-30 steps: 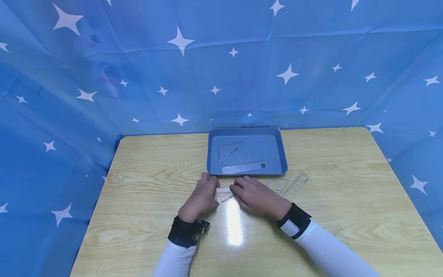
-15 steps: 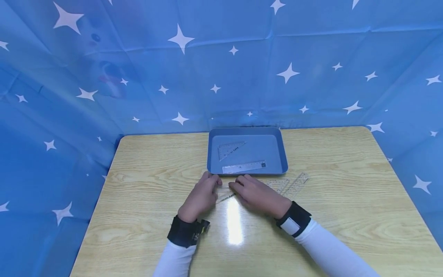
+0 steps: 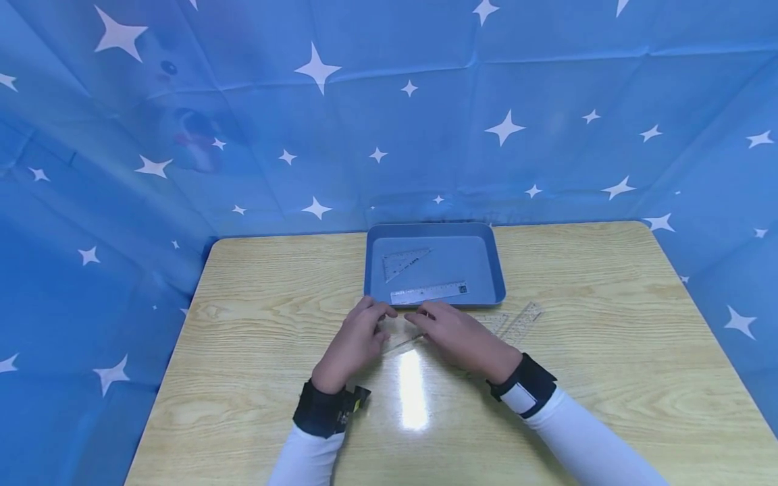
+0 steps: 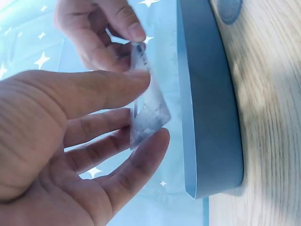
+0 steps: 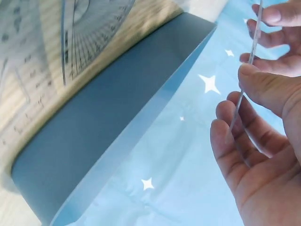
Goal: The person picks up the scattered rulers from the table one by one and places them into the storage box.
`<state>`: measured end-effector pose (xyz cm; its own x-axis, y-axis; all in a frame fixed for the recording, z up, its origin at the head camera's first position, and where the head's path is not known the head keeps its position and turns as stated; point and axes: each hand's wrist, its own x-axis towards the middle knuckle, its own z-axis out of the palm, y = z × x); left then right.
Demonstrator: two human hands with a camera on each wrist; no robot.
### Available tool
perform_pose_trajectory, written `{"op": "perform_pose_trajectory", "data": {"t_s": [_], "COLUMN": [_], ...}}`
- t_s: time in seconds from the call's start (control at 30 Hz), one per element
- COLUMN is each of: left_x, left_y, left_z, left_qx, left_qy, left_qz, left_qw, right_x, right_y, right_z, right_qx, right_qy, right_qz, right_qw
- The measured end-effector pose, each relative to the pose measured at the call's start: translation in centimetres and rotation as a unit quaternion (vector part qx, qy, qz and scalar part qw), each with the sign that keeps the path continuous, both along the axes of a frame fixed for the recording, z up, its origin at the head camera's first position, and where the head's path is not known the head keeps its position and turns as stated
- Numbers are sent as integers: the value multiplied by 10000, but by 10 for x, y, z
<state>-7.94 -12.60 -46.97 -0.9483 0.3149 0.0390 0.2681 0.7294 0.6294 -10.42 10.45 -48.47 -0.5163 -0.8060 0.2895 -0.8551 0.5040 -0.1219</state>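
A person's left hand (image 3: 355,341) and right hand (image 3: 464,337) pinch a clear plastic set square (image 4: 153,113) from either end, holding it off the wooden table (image 3: 608,304) just beside the blue tray's (image 4: 211,117) near edge. Thin and see-through, the piece looks light, stiff, probably slick and liable to crack if bent; opposite corners seem the safest fingertip hold.

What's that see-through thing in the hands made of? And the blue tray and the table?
The see-through thing looks like shiny, clear plastic: it's thin and catches the light. The blue tray seems smooth and dull, maybe plastic, maybe painted metal; its thin walls fit either. The table looks like glossy wood or wood-print laminate: it has grain lines and a bright patch of glare.
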Motion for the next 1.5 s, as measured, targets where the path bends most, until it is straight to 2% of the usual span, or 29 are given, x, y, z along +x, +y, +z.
{"op": "perform_pose_trajectory", "data": {"t_s": [0.1,0.2,0.4,0.63,0.77,0.9,1.0,1.13,1.27,1.5], "left_x": [0,1,3,-1,-11,-25,-37,-48,-55,-66], "left_y": [2,5,10,15,17,18,17,14,12,16], "left_z": [3,7,17,23,30,36,41,46,48,44], "left_qx": [92,135,200,-360,-722,-1106,-1264,-1315,-1453,-1579], "left_qy": [166,479,802,1032,968,891,834,581,348,370], "left_qz": [3,20,24,-108,-188,-319,-406,-420,-464,-465], "left_qw": [9998,9988,9966,9939,9925,9893,9876,9887,9877,9857], "right_x": [-1,-3,-10,-24,-33,-44,-52,-63,-71,-80], "right_y": [3,5,9,9,7,5,2,-1,-4,-2], "right_z": [7,15,34,43,46,50,54,57,57,58], "right_qx": [198,188,74,161,267,472,544,629,814,912], "right_qy": [371,579,517,408,428,460,425,318,217,152], "right_qz": [-98,-111,-134,-150,-34,18,-5,47,107,-52], "right_qw": [9991,9981,9985,9989,9987,9978,9976,9975,9964,9957]}}
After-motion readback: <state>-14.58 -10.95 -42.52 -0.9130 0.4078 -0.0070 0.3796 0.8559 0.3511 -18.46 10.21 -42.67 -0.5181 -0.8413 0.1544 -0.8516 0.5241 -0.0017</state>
